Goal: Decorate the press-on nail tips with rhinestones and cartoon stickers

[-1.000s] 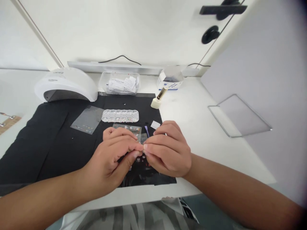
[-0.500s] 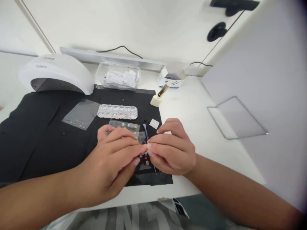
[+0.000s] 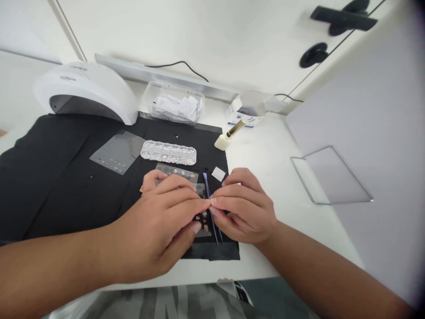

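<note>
White desk (image 3: 265,155) with black mat (image 3: 49,177) spread over it; white nail lamp (image 3: 86,91) sitting at the back left, clear tub of paper slips (image 3: 175,108) beside it, gold-handled brush (image 3: 232,130) leaning in its cream holder at the mat's far right corner

Left hand (image 3: 159,230) and right hand (image 3: 245,208) are meeting fingertip to fingertip near the mat's front edge, both pinched shut; whatever is sitting between the tips is too small to make out

Change over the last second: purple tweezers (image 3: 212,221) are now showing nearly whole, purple end pointing away, two fine points aiming toward the near edge, where before only the far end was peeking out above the knuckles. Cannot tell whether the right hand is gripping them or they are lying on the mat under the fingers

Hands are keeping their pinch and sitting slightly further right; decal sheet (image 3: 201,219) is lying directly beneath them, partly covered

Rhinestone tray (image 3: 168,153), clear film (image 3: 117,153) and small paper square (image 3: 218,173) are lying just beyond the hands, untouched; judging by this, fine pinch work over the sheet is continuing
</note>
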Available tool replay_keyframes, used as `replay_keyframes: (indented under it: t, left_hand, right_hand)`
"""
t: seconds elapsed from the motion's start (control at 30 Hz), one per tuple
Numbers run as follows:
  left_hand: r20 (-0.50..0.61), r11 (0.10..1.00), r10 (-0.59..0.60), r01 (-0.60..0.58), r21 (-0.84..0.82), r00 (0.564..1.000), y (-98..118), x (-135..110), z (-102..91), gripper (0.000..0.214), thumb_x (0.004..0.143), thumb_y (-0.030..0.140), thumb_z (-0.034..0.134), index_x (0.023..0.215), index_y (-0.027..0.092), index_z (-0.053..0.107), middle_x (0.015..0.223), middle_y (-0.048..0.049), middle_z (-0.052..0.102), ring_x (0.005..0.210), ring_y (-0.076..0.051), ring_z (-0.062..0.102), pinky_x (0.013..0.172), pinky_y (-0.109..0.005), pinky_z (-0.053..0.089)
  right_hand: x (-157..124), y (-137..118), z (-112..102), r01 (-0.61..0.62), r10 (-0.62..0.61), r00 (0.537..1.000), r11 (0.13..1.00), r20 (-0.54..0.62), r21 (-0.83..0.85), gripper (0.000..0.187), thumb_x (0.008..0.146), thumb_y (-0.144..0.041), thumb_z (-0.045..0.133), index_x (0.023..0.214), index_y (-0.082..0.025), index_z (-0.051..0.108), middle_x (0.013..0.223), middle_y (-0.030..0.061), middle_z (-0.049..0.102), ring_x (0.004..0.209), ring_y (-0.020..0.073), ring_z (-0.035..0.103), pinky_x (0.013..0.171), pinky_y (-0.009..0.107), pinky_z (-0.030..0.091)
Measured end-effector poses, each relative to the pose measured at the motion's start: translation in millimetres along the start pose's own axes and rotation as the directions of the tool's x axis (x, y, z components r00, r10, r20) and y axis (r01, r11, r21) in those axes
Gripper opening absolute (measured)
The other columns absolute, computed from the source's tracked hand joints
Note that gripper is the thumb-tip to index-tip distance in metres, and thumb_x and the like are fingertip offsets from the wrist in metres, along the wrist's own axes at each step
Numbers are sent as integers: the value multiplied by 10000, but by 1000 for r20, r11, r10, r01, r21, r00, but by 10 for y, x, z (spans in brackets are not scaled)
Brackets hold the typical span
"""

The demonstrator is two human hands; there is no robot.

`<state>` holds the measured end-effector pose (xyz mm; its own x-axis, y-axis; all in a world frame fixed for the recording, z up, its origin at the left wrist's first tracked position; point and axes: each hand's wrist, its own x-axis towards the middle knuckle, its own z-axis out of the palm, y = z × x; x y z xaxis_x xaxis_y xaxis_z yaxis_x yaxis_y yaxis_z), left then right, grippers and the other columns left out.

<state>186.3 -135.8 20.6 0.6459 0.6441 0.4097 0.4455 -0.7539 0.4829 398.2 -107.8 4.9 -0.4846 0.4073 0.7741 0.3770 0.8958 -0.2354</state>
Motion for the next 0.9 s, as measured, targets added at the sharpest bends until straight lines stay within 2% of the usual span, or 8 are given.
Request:
replay_keyframes:
  t: [0.23,0.43,0.9]
  left_hand:
    - [26,997,-79,80,-16,997,38,-6,6,262,932,169,475,1178,214,552,1032,-40,669,1072,-240,507,891,-440,300]
    - [19,997,-82,82,-7,996,47,-14,17,268,918,186,494,1177,202,558,1032,-42,664,1097,-256,495,900,-447,295]
    - [29,998,-46,45,48,998,-5,-11,42,293,917,201,494,1208,201,533,1035,-32,658,1107,-251,495,903,-444,251]
  right_hand:
    - [-37,-21,-1,15,-11,1000,989,29,-150,149,747,-103,682,842,-206,632,761,20,712,773,204,534,662,383,455]
    - [-35,-39,11,20,-17,1000,978,16,-207,113,758,-126,671,807,-219,629,747,8,713,747,197,519,652,383,448]
    - [2,-26,28,-89,91,996,993,20,-73,168,740,-58,644,771,-213,589,684,3,692,693,176,549,651,361,489]
